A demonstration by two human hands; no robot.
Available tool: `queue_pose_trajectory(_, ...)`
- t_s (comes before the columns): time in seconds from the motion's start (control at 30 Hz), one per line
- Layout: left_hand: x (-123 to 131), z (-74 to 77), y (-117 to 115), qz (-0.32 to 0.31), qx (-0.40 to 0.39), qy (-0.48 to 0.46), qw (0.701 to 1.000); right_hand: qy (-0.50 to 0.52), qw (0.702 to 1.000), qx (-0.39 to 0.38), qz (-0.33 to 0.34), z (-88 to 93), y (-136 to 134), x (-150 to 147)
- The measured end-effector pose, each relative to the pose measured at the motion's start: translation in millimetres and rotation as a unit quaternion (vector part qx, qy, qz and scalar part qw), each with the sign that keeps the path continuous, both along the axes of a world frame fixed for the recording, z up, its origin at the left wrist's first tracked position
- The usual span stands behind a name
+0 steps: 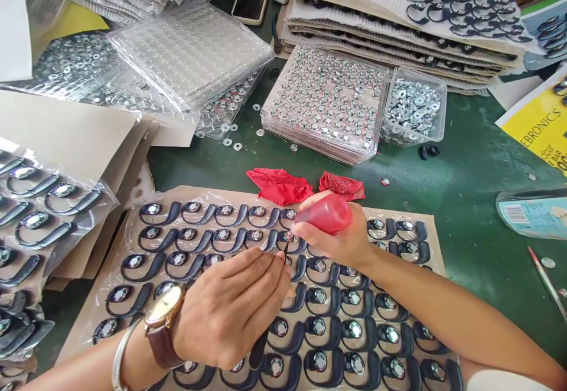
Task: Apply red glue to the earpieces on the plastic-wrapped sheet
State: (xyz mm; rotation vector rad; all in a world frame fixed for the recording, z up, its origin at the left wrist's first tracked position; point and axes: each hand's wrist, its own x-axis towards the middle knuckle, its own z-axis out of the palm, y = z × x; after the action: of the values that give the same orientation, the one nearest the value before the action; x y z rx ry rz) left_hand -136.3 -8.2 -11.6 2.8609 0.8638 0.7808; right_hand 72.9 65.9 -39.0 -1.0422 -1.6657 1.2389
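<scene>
My left hand point(230, 305), with a watch on its wrist, pinches black tweezers point(258, 346). Their tip points up at a small round silver speaker disc point(287, 236) in a black ear-hook earphone shell. My right hand point(354, 246) is wrapped round a red squeeze bottle point(328, 212), tilted with its nozzle end toward the same shell. The nozzle itself is mostly hidden by my fingers. Rows of these black ear-hook shells point(318, 296) lie on a brown cardboard sheet point(425, 225) under both hands, several covered by my hands and forearms.
Two crumpled red cloths point(280, 186) lie just beyond the sheet. Behind them stand a stack of trays of silver discs point(323, 98) and a clear box of metal washers point(414, 107). Stacked cardboard sheets point(84, 125) crowd the left; a phone point(250, 1) lies at the back.
</scene>
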Motion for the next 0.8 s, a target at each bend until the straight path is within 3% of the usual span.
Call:
queue_pose_trajectory(0.13,0.8,-1.5,-2.1,0.005,-0.002,0.001,1.0,-0.02,0.999,0.037,0.012,1.6,0.6,-0.2)
queue_pose_trajectory(0.3,0.6,-1.5,-2.3,0.01,-0.003,0.0,1.0,-0.041,0.995,0.086,-0.033,3.2,2.6,-1.7)
queue_pose_trajectory(0.53,0.3,-0.1,-1.5,0.013,-0.012,-0.007,1.0,0.016,0.998,0.033,-0.043,6.4,2.6,-0.9)
queue_pose_trajectory(0.8,-0.6,-1.4,-2.5,0.014,-0.033,-0.008,0.999,-0.036,0.998,0.033,-0.044,3.8,3.3,1.7)
